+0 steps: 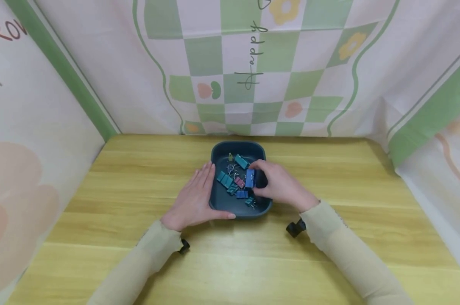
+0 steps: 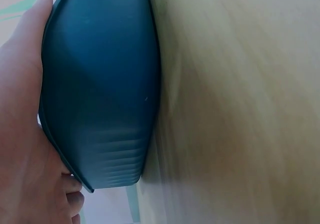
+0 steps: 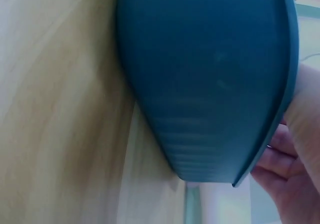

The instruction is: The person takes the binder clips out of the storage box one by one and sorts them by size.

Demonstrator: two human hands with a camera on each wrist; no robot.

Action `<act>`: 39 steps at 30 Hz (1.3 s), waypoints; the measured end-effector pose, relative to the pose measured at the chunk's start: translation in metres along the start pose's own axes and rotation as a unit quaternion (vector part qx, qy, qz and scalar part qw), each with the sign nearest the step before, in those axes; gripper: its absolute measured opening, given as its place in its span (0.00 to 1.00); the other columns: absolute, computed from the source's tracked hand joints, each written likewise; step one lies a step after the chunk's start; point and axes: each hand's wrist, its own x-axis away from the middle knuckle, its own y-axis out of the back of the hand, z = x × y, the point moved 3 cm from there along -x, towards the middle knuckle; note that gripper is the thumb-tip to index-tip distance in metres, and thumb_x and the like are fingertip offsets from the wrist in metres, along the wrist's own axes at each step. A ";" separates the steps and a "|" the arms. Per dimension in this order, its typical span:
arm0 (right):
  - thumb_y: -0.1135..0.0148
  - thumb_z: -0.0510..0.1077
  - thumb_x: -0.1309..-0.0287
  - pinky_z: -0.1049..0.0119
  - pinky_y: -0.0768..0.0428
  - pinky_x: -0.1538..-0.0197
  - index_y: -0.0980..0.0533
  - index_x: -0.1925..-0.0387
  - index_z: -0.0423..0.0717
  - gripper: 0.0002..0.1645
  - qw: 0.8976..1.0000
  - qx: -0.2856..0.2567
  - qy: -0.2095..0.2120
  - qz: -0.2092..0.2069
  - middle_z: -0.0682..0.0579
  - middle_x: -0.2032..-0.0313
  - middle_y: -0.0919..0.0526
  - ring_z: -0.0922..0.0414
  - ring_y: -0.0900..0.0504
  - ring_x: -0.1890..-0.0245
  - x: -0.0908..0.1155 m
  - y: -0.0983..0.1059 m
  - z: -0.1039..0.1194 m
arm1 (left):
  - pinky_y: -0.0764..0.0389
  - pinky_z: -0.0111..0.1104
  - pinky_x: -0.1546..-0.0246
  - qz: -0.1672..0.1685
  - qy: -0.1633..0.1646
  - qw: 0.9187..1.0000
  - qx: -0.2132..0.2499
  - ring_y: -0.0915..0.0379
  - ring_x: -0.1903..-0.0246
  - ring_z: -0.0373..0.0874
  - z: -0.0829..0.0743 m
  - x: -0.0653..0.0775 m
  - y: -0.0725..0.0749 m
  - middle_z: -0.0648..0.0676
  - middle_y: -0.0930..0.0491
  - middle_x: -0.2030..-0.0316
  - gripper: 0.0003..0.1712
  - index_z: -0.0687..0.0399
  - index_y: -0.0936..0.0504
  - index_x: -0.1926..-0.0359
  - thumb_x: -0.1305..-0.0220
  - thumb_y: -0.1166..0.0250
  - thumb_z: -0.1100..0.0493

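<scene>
A dark blue-green tray (image 1: 230,208) with rounded corners stands on the table and holds several binder clips. My left hand (image 1: 191,201) rests against its left rim with fingers straight, the thumb lying along the near rim. Over the tray's right side, my right hand (image 1: 281,184) pinches a large blue binder clip (image 1: 250,178) between thumb and fingers. Left of it lie teal binder clips (image 1: 224,180), a pink one (image 1: 239,182), a smaller blue one (image 1: 242,194) and a small yellow one (image 1: 230,157). Both wrist views show mainly the tray's outer wall (image 2: 100,84), hiding the clips.
The tray stands near the middle of a wood-grain table (image 1: 138,169). A printed curtain (image 1: 237,114) hangs along the table's back edge, with more cloth on both sides. A black wrist device (image 1: 296,228) sits beneath the right sleeve.
</scene>
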 end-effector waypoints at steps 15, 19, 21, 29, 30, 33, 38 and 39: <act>0.15 0.36 0.62 0.46 0.23 0.45 0.20 0.46 0.39 0.37 0.979 -0.005 0.041 -0.201 0.45 0.54 0.14 0.46 0.17 0.53 0.006 0.083 -0.004 | 0.64 0.37 0.25 0.001 0.005 1.000 0.008 0.74 0.22 0.46 -0.001 0.000 -0.002 0.58 0.66 0.20 0.83 0.60 0.63 0.19 0.59 0.53 0.06; 0.16 0.35 0.62 0.47 0.24 0.48 0.19 0.47 0.38 0.35 0.970 0.011 0.021 -0.241 0.43 0.55 0.14 0.45 0.16 0.55 0.010 0.106 -0.011 | 0.64 0.38 0.25 -0.001 0.002 1.000 0.008 0.73 0.22 0.46 -0.001 0.000 -0.002 0.59 0.66 0.20 0.83 0.61 0.62 0.19 0.59 0.52 0.06; 0.17 0.35 0.61 0.46 0.25 0.48 0.19 0.47 0.38 0.34 0.968 0.006 0.002 -0.250 0.42 0.56 0.14 0.44 0.16 0.55 0.011 0.116 -0.014 | 0.63 0.39 0.25 -0.003 0.000 1.000 0.008 0.73 0.22 0.47 -0.001 0.000 -0.002 0.59 0.65 0.20 0.83 0.62 0.62 0.19 0.58 0.52 0.06; 0.19 0.45 0.50 0.46 0.27 0.43 0.22 0.39 0.39 0.38 0.967 -0.043 -0.120 -0.221 0.40 0.53 0.15 0.44 0.16 0.50 0.009 0.135 -0.034 | 0.63 0.38 0.25 0.004 0.007 1.000 0.014 0.74 0.22 0.46 0.000 0.001 -0.001 0.58 0.66 0.20 0.83 0.62 0.60 0.19 0.58 0.53 0.06; 0.19 0.47 0.50 0.47 0.27 0.43 0.22 0.38 0.40 0.38 0.966 -0.051 -0.132 -0.216 0.40 0.53 0.15 0.44 0.16 0.49 0.008 0.135 -0.037 | 0.63 0.38 0.25 0.006 0.008 1.000 0.014 0.74 0.22 0.46 0.000 0.001 -0.001 0.58 0.66 0.19 0.83 0.62 0.61 0.19 0.58 0.53 0.06; 0.20 0.54 0.49 0.50 0.25 0.44 0.21 0.39 0.39 0.39 0.962 -0.072 -0.174 -0.196 0.39 0.52 0.15 0.44 0.17 0.49 0.005 0.131 -0.048 | 0.64 0.38 0.25 0.009 0.010 1.000 0.014 0.75 0.22 0.45 0.000 0.001 -0.001 0.58 0.67 0.20 0.83 0.61 0.62 0.19 0.58 0.54 0.06; 0.20 0.59 0.50 0.62 0.21 0.56 0.19 0.46 0.37 0.38 0.957 -0.087 -0.224 -0.165 0.39 0.55 0.14 0.48 0.17 0.55 0.001 0.114 -0.073 | 0.64 0.38 0.25 0.009 0.009 1.000 0.016 0.75 0.22 0.45 0.000 0.000 0.000 0.58 0.67 0.20 0.83 0.60 0.63 0.19 0.58 0.53 0.06; 0.20 0.59 0.50 0.64 0.22 0.58 0.18 0.48 0.37 0.36 0.957 -0.086 -0.227 -0.161 0.39 0.56 0.14 0.48 0.17 0.57 0.001 0.110 -0.078 | 0.64 0.38 0.25 0.007 0.008 1.000 0.017 0.75 0.22 0.46 0.000 0.000 0.000 0.58 0.67 0.20 0.83 0.60 0.63 0.19 0.58 0.52 0.06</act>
